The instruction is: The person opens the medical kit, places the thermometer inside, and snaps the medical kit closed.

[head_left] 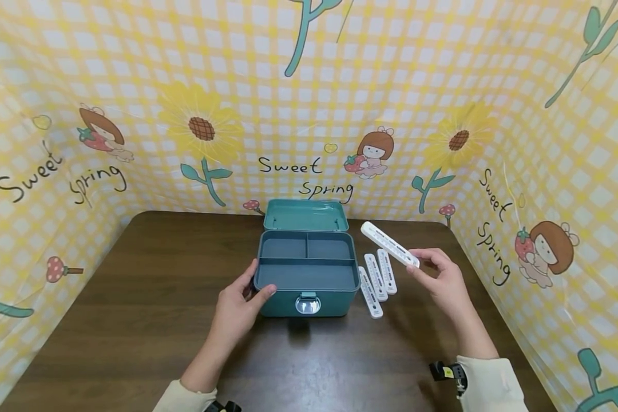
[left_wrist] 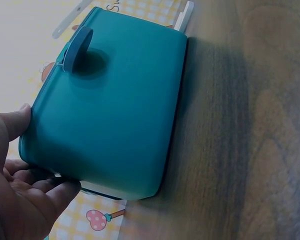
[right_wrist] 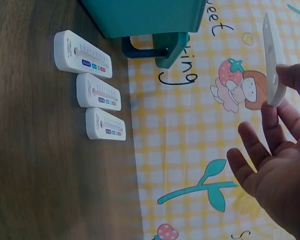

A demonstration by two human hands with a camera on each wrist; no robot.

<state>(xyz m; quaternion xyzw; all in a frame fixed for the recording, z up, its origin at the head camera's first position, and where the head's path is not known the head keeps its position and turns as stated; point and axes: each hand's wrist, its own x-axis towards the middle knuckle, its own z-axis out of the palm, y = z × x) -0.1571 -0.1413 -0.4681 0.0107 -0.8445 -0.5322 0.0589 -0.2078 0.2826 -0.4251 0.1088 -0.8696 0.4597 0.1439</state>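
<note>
A teal storage box (head_left: pixel 278 307) stands on the table with its lid (head_left: pixel 306 215) raised at the back. Its grey upper tray (head_left: pixel 304 274) has one long front compartment and two smaller rear ones, with nothing in them. My left hand (head_left: pixel 235 306) grips the box's left front corner, thumb over the rim and fingers against the side. Between thumb and fingertips, my right hand (head_left: pixel 445 281) pinches one end of a white thermometer (head_left: pixel 388 243), held tilted in the air right of the box. Three similar thermometers (right_wrist: pixel 82 55) lie side by side on the table, right of the box.
The dark wooden table (head_left: pixel 134 303) is walled at the back and sides by a yellow checked cloth (head_left: pixel 309 103) with printed flowers and figures. A clear latch (head_left: pixel 308 305) sticks out at the box front, and a handle (right_wrist: pixel 145 52) shows at its side.
</note>
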